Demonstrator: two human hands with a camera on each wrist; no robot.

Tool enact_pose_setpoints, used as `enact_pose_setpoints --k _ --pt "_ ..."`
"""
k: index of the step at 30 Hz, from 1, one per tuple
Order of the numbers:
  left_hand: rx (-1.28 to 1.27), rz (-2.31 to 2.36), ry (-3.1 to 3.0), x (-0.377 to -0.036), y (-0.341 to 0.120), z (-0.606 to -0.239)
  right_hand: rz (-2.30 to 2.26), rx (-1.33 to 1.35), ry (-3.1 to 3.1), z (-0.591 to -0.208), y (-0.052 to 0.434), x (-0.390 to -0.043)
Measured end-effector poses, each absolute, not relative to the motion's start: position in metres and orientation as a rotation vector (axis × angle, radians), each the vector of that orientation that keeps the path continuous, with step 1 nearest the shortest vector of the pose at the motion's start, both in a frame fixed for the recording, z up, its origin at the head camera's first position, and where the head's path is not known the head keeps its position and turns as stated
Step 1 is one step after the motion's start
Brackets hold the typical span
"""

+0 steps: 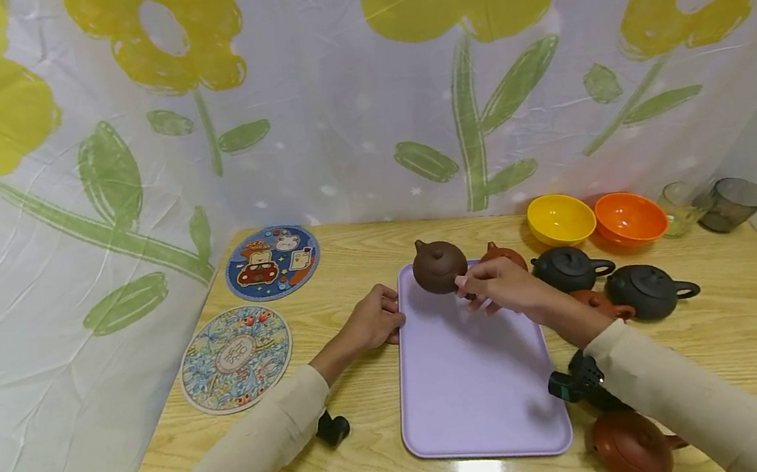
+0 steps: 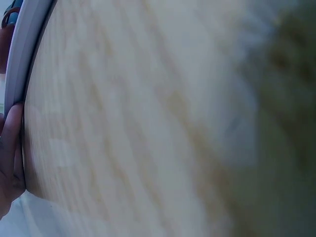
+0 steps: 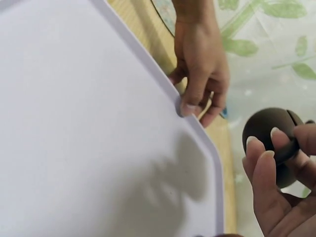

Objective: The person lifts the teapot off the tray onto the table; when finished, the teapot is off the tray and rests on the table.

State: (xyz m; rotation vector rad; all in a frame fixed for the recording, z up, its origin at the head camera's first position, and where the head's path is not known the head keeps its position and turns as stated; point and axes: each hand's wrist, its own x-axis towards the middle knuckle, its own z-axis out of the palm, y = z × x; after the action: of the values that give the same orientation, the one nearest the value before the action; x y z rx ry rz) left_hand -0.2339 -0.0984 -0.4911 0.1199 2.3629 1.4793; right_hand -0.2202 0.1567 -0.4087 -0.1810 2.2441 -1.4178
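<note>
1. The right hand (image 1: 500,287) grips a dark brown teapot (image 1: 438,266) by its handle, a little above the centre of the head view, over the far end of the lilac tray (image 1: 474,385).
2. The teapot is round and squat, matte chocolate brown, with a small knob on its lid and a short spout pointing to the upper left of the frame.
3. In the right wrist view, the teapot (image 3: 276,143) sits at the right edge as a dark, smooth ball, with the fingers (image 3: 261,173) curled around its handle. I cannot tell whether its base touches the tray.
4. The left hand (image 1: 373,322) rests at the tray's left rim, left of centre, fingers bent against the edge; the right wrist view shows the fingertips (image 3: 190,106) pressing on the rim.
5. The left wrist view is blurred: only wood grain, the tray's pale rim (image 2: 22,59) and part of a finger at the left edge.
6. To the right of the tray stand 2 black teapots (image 1: 570,267) and, behind them, a yellow bowl (image 1: 559,219) and an orange bowl (image 1: 629,217).
7. A reddish teapot (image 1: 630,447) sits at the lower right, beside the tray's near corner.
8. 2 round patterned mats (image 1: 235,358) lie at the left on the wooden table (image 1: 754,343).
</note>
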Motion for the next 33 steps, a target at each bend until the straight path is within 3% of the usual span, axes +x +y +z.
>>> enact_pose_setpoints --k 33 --pt "0.140 1.489 2.346 -0.235 -0.100 -0.492 -1.344 -0.473 2.165 -0.381 0.279 -0.174"
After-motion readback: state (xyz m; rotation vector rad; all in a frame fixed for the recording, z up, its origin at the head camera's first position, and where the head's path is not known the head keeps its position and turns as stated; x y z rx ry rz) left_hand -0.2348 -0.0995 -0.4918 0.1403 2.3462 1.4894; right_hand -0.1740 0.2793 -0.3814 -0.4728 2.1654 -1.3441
